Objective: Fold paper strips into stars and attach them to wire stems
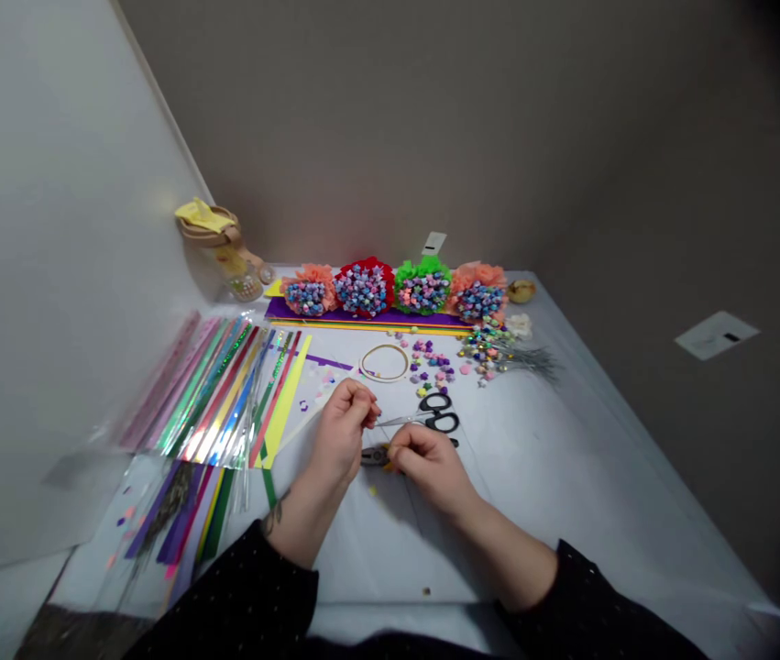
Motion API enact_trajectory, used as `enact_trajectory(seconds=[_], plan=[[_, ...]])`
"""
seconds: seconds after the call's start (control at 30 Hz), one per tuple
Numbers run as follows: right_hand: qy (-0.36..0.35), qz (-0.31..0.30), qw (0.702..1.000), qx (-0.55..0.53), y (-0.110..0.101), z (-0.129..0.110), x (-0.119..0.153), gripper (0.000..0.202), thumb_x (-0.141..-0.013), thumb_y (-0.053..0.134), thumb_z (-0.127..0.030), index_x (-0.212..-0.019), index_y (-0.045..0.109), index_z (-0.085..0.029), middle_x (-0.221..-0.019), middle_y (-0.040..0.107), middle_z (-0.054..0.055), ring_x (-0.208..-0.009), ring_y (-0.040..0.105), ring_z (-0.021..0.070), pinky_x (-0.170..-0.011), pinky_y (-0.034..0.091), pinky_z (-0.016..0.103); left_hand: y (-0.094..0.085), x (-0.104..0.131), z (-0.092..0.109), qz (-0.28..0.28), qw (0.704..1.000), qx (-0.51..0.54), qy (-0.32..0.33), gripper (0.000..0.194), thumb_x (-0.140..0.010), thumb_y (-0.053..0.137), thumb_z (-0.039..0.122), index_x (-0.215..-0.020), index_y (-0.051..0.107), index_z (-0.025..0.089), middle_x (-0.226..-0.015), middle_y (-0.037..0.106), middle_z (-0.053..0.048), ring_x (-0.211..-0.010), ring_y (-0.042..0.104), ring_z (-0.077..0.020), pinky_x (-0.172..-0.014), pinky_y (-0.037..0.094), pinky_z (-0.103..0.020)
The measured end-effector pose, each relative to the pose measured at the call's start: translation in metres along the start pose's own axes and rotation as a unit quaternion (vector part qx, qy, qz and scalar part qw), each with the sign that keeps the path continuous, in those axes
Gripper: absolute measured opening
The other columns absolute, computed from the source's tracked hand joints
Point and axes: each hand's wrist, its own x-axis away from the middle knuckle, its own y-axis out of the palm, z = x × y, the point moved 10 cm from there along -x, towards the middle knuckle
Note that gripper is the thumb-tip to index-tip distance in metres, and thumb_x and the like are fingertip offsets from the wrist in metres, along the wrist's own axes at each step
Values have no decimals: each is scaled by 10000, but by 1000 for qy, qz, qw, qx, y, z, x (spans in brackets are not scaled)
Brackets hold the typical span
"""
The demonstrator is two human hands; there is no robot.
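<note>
Over the middle of the table, my left hand is raised with its thumb and fingers pinched together. Facing it, a little lower and to the right, my right hand is also closed in a pinch. Whatever the fingertips hold is too small or too thin to make out. Pliers lie between and below the hands, their grips partly hidden by my right hand. Just beyond are black-handled scissors, blades pointing left. A pale ring lies farther back, beside scattered small folded paper stars.
Paper and shiny strips cover the left side. Four-coloured bouquets of stars, including a red one and a green one, line the back on purple sheets. Thin wires lie right. A basket stands back left.
</note>
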Motion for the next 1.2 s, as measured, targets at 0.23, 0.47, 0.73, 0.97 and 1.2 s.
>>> enact_trajectory(seconds=[0.23,0.47,0.73,0.97,1.2], plan=[[6,-32,999,-4,6,5,2,101,-651,539,-195,-554,558,-177,-525,528,-25,-515,439,106,-532,360,233,8,2,-3,-37,999,1,-22,189,-727,616,298,-650,492,178,-551,502,38,-484,402,-77,-502,293,-217],[9,-35,999,-14,8,6,3,88,-646,543,-179,-563,571,-178,-523,540,-25,-517,448,108,-536,374,235,11,4,-6,-48,998,-10,-35,175,-704,613,293,-646,491,181,-545,501,38,-477,395,-80,-496,291,-219],[-4,-34,999,-22,7,5,2,101,-668,556,-185,-567,560,-178,-529,540,-26,-521,458,109,-551,382,240,16,8,-7,-63,997,-22,-37,179,-699,623,289,-633,500,177,-534,495,38,-485,391,-82,-506,294,-219],[1,-8,999,-38,3,9,1,132,-683,598,-225,-569,548,-179,-520,541,-30,-505,457,103,-537,384,234,20,12,-14,-81,993,-75,-36,251,-730,622,384,-643,502,181,-541,493,35,-497,383,-93,-501,301,-217],[42,40,988,-141,-12,23,-7,188,-722,630,-320,-635,546,-176,-508,515,-43,-442,394,79,-444,301,206,22,13,-21,-86,988,-127,-24,253,-809,568,426,-815,596,174,-793,575,-17,-671,517,-125,-571,400,-224]])
